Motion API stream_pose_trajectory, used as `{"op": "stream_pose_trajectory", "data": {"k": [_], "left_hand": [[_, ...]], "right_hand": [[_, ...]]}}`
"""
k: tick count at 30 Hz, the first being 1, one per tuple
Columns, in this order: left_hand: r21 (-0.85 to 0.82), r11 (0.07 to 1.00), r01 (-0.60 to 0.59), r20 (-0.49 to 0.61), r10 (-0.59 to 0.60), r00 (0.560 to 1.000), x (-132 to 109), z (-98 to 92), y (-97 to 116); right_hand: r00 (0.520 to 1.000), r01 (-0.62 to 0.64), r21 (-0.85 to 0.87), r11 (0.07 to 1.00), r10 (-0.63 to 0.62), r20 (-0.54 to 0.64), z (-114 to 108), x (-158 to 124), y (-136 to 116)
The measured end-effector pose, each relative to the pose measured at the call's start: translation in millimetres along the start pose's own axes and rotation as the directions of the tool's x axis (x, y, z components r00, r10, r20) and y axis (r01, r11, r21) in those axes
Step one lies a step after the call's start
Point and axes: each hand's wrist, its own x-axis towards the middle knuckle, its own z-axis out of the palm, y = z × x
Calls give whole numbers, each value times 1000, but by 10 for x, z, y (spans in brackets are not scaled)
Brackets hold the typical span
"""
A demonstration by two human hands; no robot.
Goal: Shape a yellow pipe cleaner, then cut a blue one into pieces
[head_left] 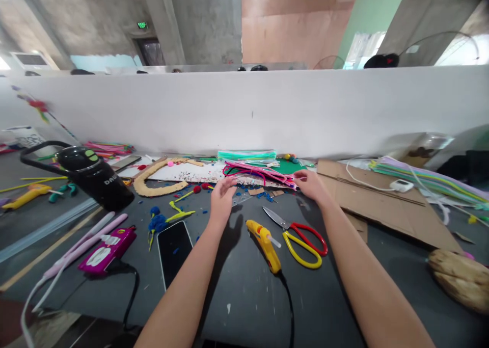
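Observation:
A bundle of pink and magenta pipe cleaners (260,171) lies across a white board at the back of the table. My right hand (310,186) has its fingers closed at the bundle's right end. Just in front of the left end is my left hand (222,201), fingers loosely bent and apart, with nothing visible in it. Below my hands lie a yellow glue gun (265,243) and scissors (305,243) with one red and one yellow handle. Blue scraps (267,196) are scattered between the hands.
A phone (174,246), black tumbler (95,177), magenta device (109,251) and pink hair straightener (82,243) occupy the left. Cardboard (382,200) and more pipe cleaners (431,180) lie right. A white partition (252,113) stands behind; a C-shaped cardboard piece (143,185) lies near it.

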Motion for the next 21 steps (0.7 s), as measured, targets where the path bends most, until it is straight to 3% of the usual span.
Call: {"op": "stream_pose_trajectory", "data": {"k": [4,11,17,21], "left_hand": [[19,994,109,36,-110,993,-48,17,-35],[38,991,130,62,-132,989,-104,71,-78],[2,983,184,42,-184,982,-127,80,-98],[-31,976,216,30,-215,976,-123,54,-52]], "right_hand": [[999,32,-70,997,-32,-5,57,53,128],[998,48,-27,998,-49,-49,226,40,193],[987,-15,233,972,53,-155,304,86,228],[985,-50,496,867,124,-118,300,97,165]]}}
